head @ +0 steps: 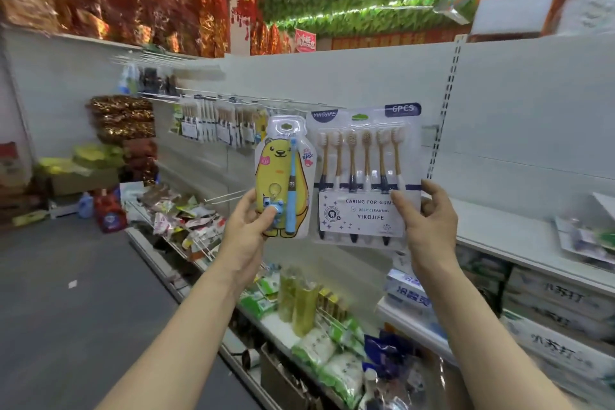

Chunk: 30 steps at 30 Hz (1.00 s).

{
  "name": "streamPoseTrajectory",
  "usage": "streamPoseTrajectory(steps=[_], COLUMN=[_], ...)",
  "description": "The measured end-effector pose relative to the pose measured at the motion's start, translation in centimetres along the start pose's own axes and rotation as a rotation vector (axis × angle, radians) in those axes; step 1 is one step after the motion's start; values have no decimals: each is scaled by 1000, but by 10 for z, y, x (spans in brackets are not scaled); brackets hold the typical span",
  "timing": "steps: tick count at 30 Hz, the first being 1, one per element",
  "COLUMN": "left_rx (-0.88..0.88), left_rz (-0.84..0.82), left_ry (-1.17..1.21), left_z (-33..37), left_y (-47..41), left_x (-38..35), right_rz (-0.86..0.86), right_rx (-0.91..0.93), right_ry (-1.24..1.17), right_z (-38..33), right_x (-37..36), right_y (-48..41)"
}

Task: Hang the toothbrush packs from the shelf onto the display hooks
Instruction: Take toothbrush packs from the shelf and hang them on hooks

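Two light, stiff blister cards: my left hand [256, 223] pinches the bear pack [283, 176], my right hand [429, 220] the six-pack [362, 176], both low, probably leaving their hang-holes free.

Red and gold foil gift packs [100, 10] line the top ledge, far above the fingers. Green-and-white bagged goods [332, 356] lie below the fingers, and white cartons [559, 306] sit lower right.

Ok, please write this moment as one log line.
left hand: holds bear toothbrush pack | right hand: holds six-brush pack | both packs raised before the shelf wall, neither hung yet
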<state>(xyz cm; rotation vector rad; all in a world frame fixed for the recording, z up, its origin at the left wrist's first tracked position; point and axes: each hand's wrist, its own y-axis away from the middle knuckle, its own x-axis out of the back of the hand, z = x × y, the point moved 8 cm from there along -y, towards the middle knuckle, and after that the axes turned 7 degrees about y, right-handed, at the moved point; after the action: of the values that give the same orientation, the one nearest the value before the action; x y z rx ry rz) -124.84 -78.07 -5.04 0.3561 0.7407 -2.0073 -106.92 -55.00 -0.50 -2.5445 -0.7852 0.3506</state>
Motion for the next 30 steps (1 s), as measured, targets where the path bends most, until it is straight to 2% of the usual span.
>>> streamPoseTrajectory(steps=[13, 17, 24, 30], left_rx=[-22, 14, 99, 182], left_rz=[19, 5, -60, -115], left_ry=[-10, 5, 18, 36], left_z=[17, 12, 8, 42], left_y=[-236, -299, -404, -482], left_x=[142, 190, 296, 387], right_rz=[-24, -12, 135, 251], right_rx=[55, 63, 95, 34], right_ry=[-58, -1, 77, 69], right_z=[93, 116, 160, 191], right_x=[-234, -300, -403, -515], right_y=[-137, -161, -168, -164])
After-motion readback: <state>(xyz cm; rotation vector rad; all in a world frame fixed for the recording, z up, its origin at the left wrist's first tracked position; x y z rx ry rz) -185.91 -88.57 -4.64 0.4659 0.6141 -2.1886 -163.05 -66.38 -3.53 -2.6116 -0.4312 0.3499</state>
